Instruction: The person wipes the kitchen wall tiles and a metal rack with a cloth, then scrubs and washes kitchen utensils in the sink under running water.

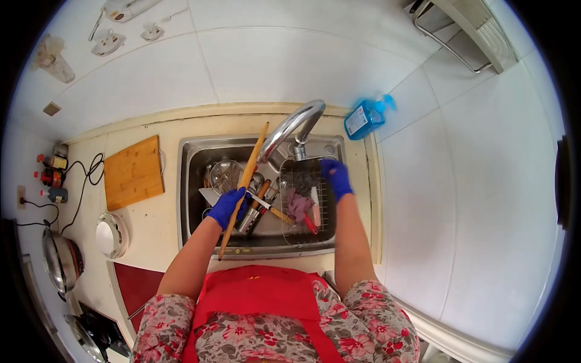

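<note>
Over the sink [185, 199], a wooden rolling pin [245, 181] slanting up toward the faucet [296, 124].

Single head-worn view, looking steeply down over sink [262, 243].

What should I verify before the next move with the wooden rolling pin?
1. Left hand gripping the rolling pin: ok.
2. Right hand empty: cannot tell, blurred.
3. Sink free of clutter below the pin: not ok, utensils crowd it.
4. Wire rack bare: not ok, a purple cloth lies there.
5. Soap bottle outside the sink: ok.
</note>
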### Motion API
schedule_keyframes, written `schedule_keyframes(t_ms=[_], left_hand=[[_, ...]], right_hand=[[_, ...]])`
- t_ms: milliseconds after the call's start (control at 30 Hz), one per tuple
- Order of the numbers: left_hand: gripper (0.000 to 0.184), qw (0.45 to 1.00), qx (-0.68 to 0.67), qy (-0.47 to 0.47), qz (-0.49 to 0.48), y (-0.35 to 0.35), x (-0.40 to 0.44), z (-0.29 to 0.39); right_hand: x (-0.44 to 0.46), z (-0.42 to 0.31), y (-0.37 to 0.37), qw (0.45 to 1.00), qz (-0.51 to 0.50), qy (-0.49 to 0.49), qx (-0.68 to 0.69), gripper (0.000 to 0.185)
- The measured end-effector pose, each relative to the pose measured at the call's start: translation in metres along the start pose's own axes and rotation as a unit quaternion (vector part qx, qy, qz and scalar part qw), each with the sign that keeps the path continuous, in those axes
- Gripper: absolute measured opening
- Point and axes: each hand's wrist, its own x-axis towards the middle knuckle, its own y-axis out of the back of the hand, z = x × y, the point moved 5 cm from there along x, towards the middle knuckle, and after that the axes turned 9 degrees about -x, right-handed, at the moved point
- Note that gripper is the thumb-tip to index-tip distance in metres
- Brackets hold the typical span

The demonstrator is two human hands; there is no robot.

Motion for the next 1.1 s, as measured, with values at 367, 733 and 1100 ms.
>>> schedule_keyframes(t_ms=[367,733,1100], left_hand=[[0.022,0.996,0.081,-0.03,0.022,-0.001,-0.016,0.009],[0.023,0.994,0.094,-0.054,-0.009,-0.004,-0.011,0.003],[0.028,0.971,0.188,-0.149,0.016,0.001,-0.013,-0.007]], right_hand=[[-0.04,0.002,-0.083,0.949,0.139,-0.059,-0.277,0.055],[-0.046,-0.093,-0.041,0.976,0.163,0.119,-0.088,0.05],[-0.104,-0.076,-0.144,0.994,0.094,0.058,-0.023,0.033]])
